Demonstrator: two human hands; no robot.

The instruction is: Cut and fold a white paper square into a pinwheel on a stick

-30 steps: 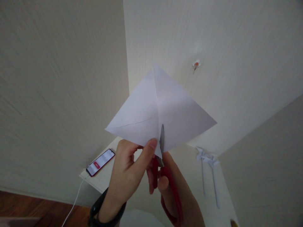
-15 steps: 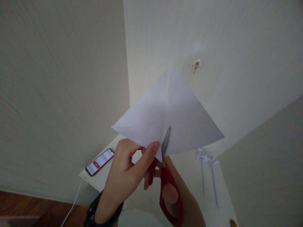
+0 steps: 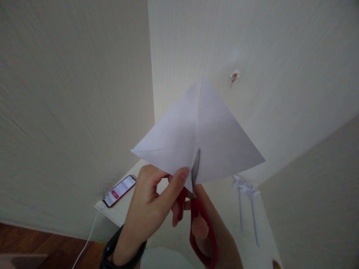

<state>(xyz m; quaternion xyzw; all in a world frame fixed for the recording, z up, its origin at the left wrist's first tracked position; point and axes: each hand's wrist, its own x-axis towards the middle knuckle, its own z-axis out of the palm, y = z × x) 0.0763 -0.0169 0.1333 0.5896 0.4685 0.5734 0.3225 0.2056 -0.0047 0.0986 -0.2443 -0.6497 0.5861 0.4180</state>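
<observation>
- A white cable (image 3: 89, 237) hangs from the near end of a phone (image 3: 123, 186), which lies lit on the tabletop (image 3: 224, 209).
- The left hand (image 3: 151, 207), a black band (image 3: 110, 247) on its wrist, has its fingers pinched together on the near corner of the paper (image 3: 221, 138), thumb on top.
- That thumb sits right beside the scissors' blade; if the grip crept right as the blades closed, skin could be nipped.
- The paper is held up in the air above the tabletop. Held at one corner only, it could sag or twist, and a cut would then stray off the crease.
- Its far corner points away from the person; its longer axis runs side to side, dipping slightly to the right.
- The scissors (image 3: 197, 205) point away too, long axis close to the crease, one blade over the paper, the other hidden.
- The right hand (image 3: 219, 228) has its thumb through one red loop, fingers partly spread with the handles parted; the rest is hidden.
- Two pinwheels (image 3: 248, 189) lie farther right on the tabletop.
</observation>
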